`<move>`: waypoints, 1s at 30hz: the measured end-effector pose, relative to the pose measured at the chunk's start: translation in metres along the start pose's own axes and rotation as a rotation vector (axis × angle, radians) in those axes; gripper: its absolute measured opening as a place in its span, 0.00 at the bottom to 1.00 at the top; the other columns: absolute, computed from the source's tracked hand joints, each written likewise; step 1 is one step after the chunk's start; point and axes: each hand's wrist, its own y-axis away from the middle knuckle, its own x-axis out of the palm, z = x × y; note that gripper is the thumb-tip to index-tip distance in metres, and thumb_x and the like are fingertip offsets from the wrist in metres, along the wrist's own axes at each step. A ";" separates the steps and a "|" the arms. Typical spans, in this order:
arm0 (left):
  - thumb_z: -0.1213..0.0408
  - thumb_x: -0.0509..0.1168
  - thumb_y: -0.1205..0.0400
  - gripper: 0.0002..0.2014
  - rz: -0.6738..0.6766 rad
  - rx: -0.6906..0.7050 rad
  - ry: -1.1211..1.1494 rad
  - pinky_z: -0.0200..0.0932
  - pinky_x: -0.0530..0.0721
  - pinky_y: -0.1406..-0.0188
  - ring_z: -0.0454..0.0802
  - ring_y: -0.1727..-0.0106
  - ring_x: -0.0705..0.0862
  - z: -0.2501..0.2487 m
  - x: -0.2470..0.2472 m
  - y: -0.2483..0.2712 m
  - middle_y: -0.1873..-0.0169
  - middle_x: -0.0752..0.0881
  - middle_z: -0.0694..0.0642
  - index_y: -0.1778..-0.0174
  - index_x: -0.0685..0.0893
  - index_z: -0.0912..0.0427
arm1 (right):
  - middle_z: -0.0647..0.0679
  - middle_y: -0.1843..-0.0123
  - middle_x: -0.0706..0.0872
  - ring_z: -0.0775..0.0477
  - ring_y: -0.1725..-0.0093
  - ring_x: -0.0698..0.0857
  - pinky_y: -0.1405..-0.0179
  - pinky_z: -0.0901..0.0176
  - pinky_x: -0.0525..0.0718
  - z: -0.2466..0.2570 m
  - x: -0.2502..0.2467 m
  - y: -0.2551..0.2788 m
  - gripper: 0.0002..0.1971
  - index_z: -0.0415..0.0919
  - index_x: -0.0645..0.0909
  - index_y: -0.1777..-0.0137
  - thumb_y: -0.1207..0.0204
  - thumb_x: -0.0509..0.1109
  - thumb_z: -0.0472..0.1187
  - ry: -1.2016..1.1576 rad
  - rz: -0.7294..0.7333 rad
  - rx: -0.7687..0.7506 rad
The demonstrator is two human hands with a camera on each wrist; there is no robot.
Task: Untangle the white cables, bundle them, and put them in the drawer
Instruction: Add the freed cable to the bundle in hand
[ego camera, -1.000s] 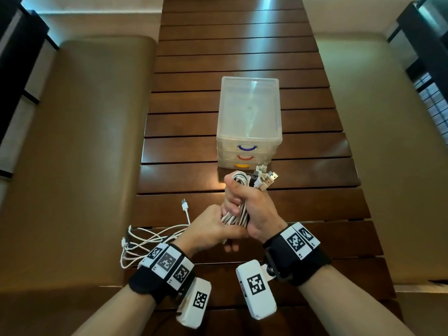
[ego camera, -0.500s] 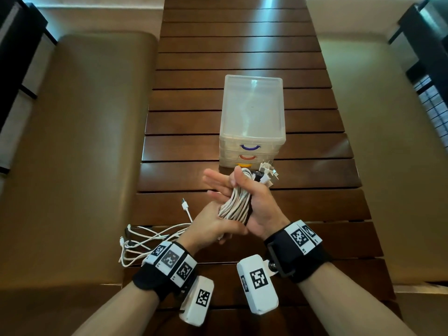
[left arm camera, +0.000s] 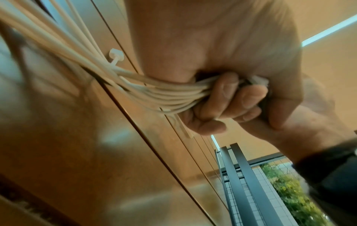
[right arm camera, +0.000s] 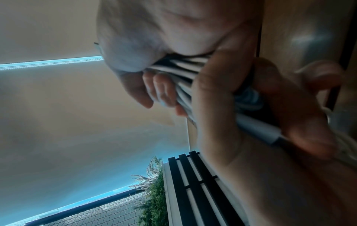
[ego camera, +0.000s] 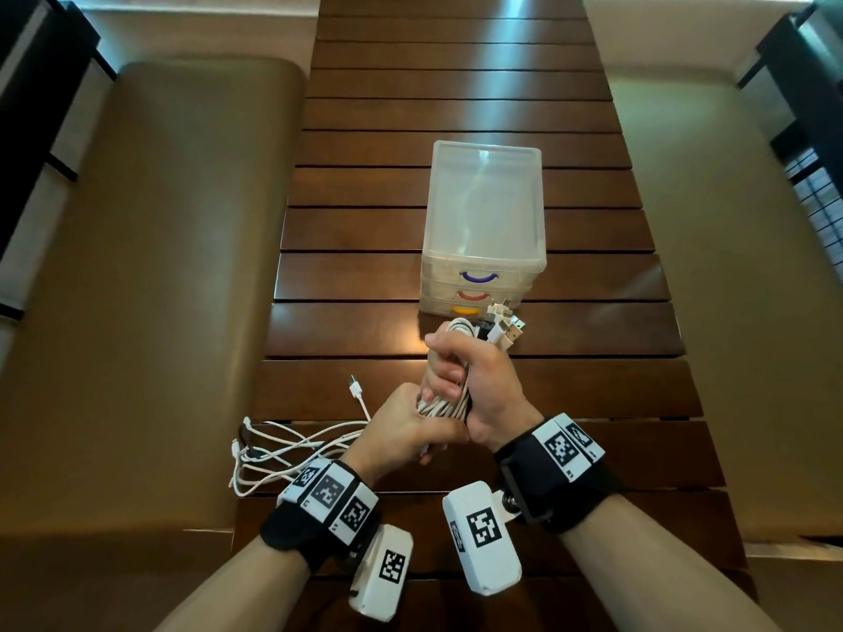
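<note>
A folded bundle of white cables [ego camera: 444,405] stands upright between both hands, above the table's near half. My right hand [ego camera: 460,371] grips the bundle's upper part in a fist, and several plug ends [ego camera: 504,326] stick out above it. My left hand [ego camera: 401,426] grips the lower end, where the strands [left arm camera: 164,94] run out under my curled left fingers [left arm camera: 222,97]. The rest of the cables [ego camera: 292,449] trail loose to the left. In the right wrist view, my right fingers [right arm camera: 164,91] wrap the cables [right arm camera: 185,71]. The clear three-drawer unit [ego camera: 486,221] stands just beyond, its drawers closed.
The slatted wooden table [ego camera: 456,98] runs away from me between two tan padded benches [ego camera: 159,266]. The loose cable loops lie at the table's left edge. The drawer fronts have purple [ego camera: 478,278], red and yellow handles facing me.
Half a second ago my right fingers were stretched out with the bundle lying across the palm; they have now curled round it again. My left hand has kept its hold.
</note>
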 end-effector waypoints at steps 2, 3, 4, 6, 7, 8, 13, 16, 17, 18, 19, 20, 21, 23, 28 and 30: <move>0.59 0.73 0.33 0.09 0.010 0.005 -0.037 0.38 0.70 0.84 0.48 0.84 0.75 -0.001 0.001 0.002 0.81 0.79 0.55 0.75 0.82 0.56 | 0.51 0.82 0.66 0.55 0.85 0.67 0.77 0.59 0.76 0.001 -0.002 0.001 0.17 0.42 0.67 0.73 0.27 0.69 0.34 0.019 0.015 0.006; 0.60 0.74 0.31 0.08 0.017 0.004 -0.066 0.38 0.72 0.84 0.48 0.83 0.76 -0.002 0.002 0.004 0.81 0.80 0.55 0.74 0.83 0.56 | 0.51 0.82 0.67 0.55 0.84 0.67 0.76 0.58 0.76 0.001 -0.003 0.002 0.16 0.42 0.68 0.73 0.27 0.69 0.35 0.035 0.026 0.012; 0.63 0.75 0.29 0.08 0.024 -0.006 -0.103 0.38 0.73 0.83 0.48 0.82 0.78 -0.003 0.001 0.004 0.80 0.81 0.54 0.71 0.84 0.58 | 0.51 0.82 0.67 0.55 0.84 0.67 0.76 0.58 0.75 0.001 -0.005 0.003 0.16 0.42 0.68 0.73 0.27 0.69 0.35 0.055 0.036 0.018; 0.61 0.78 0.26 0.11 0.072 -0.053 -0.232 0.38 0.77 0.80 0.46 0.79 0.81 -0.006 -0.004 0.005 0.78 0.83 0.53 0.64 0.85 0.63 | 0.51 0.81 0.68 0.54 0.84 0.68 0.75 0.57 0.73 0.001 -0.010 0.005 0.16 0.42 0.69 0.72 0.27 0.70 0.35 0.087 0.063 0.029; 0.54 0.79 0.28 0.15 0.116 -0.072 -0.326 0.38 0.77 0.78 0.45 0.77 0.82 -0.008 -0.008 0.005 0.76 0.84 0.53 0.62 0.85 0.63 | 0.51 0.81 0.68 0.54 0.84 0.67 0.75 0.57 0.73 0.002 -0.012 0.006 0.16 0.42 0.69 0.72 0.27 0.70 0.35 0.098 0.071 0.030; 0.46 0.79 0.31 0.20 0.156 -0.073 -0.434 0.40 0.77 0.76 0.44 0.76 0.81 -0.008 -0.014 0.006 0.75 0.85 0.53 0.63 0.85 0.60 | 0.51 0.81 0.67 0.54 0.84 0.67 0.75 0.57 0.73 0.003 -0.013 0.007 0.16 0.43 0.70 0.73 0.26 0.70 0.35 0.109 0.072 0.026; 0.38 0.74 0.27 0.23 0.147 -0.126 -0.831 0.41 0.66 0.73 0.41 0.75 0.72 0.001 -0.042 0.018 0.78 0.77 0.47 0.74 0.75 0.49 | 0.51 0.83 0.65 0.53 0.84 0.65 0.73 0.56 0.75 0.015 -0.020 0.007 0.19 0.43 0.68 0.77 0.26 0.70 0.37 0.167 0.065 -0.009; 0.37 0.71 0.25 0.16 0.094 -0.220 -0.919 0.40 0.72 0.70 0.40 0.70 0.79 0.006 -0.056 0.027 0.71 0.85 0.46 0.67 0.84 0.45 | 0.50 0.82 0.65 0.52 0.84 0.65 0.73 0.55 0.76 0.015 -0.025 0.010 0.18 0.41 0.68 0.75 0.26 0.70 0.37 0.235 0.068 -0.036; 0.35 0.71 0.26 0.18 0.097 -0.240 -0.927 0.41 0.71 0.70 0.41 0.70 0.79 0.005 -0.060 0.029 0.71 0.84 0.46 0.66 0.85 0.47 | 0.49 0.81 0.65 0.52 0.84 0.65 0.73 0.56 0.76 0.013 -0.028 0.010 0.18 0.40 0.69 0.74 0.25 0.70 0.37 0.264 0.063 -0.049; 0.33 0.71 0.28 0.21 0.102 -0.247 -0.904 0.41 0.70 0.71 0.41 0.71 0.77 0.004 -0.062 0.033 0.72 0.83 0.46 0.66 0.84 0.48 | 0.49 0.81 0.65 0.52 0.84 0.65 0.74 0.56 0.77 0.012 -0.030 0.012 0.17 0.40 0.70 0.74 0.25 0.70 0.37 0.295 0.052 -0.053; 0.30 0.69 0.30 0.23 0.106 -0.236 -0.870 0.40 0.69 0.71 0.40 0.72 0.75 0.002 -0.064 0.037 0.74 0.81 0.46 0.68 0.83 0.48 | 0.48 0.81 0.66 0.52 0.84 0.66 0.75 0.57 0.77 0.010 -0.031 0.014 0.17 0.40 0.71 0.73 0.25 0.71 0.37 0.326 0.038 -0.053; 0.27 0.66 0.31 0.24 0.115 -0.203 -0.855 0.38 0.68 0.72 0.39 0.73 0.75 -0.001 -0.065 0.041 0.75 0.80 0.44 0.69 0.82 0.47 | 0.48 0.81 0.66 0.52 0.84 0.66 0.76 0.58 0.77 0.010 -0.031 0.014 0.17 0.40 0.72 0.73 0.25 0.72 0.36 0.364 0.029 -0.052; 0.26 0.62 0.29 0.24 0.125 -0.158 -0.870 0.35 0.68 0.72 0.38 0.72 0.77 -0.004 -0.064 0.046 0.75 0.80 0.42 0.69 0.81 0.45 | 0.48 0.80 0.67 0.52 0.84 0.66 0.78 0.59 0.75 0.010 -0.030 0.015 0.16 0.38 0.72 0.71 0.23 0.72 0.35 0.420 0.024 -0.055; 0.28 0.57 0.24 0.22 0.130 -0.089 -0.944 0.32 0.72 0.70 0.36 0.67 0.81 -0.010 -0.058 0.054 0.73 0.82 0.40 0.66 0.82 0.42 | 0.47 0.78 0.68 0.53 0.83 0.67 0.83 0.63 0.69 0.009 -0.023 0.014 0.13 0.35 0.73 0.66 0.22 0.72 0.30 0.552 0.020 -0.060; 0.31 0.55 0.22 0.25 0.159 0.067 -1.194 0.44 0.70 0.67 0.45 0.68 0.78 -0.016 -0.041 0.051 0.70 0.82 0.47 0.65 0.77 0.51 | 0.44 0.76 0.76 0.45 0.79 0.75 0.81 0.58 0.74 0.008 -0.006 0.007 0.14 0.35 0.76 0.67 0.25 0.77 0.36 0.795 0.036 -0.070; 0.33 0.57 0.20 0.24 0.139 0.093 -1.232 0.44 0.70 0.64 0.49 0.63 0.83 -0.018 -0.038 0.048 0.66 0.85 0.49 0.61 0.82 0.51 | 0.38 0.70 0.85 0.37 0.72 0.84 0.71 0.47 0.86 0.009 -0.002 0.006 0.13 0.31 0.80 0.65 0.24 0.77 0.38 0.843 0.078 -0.051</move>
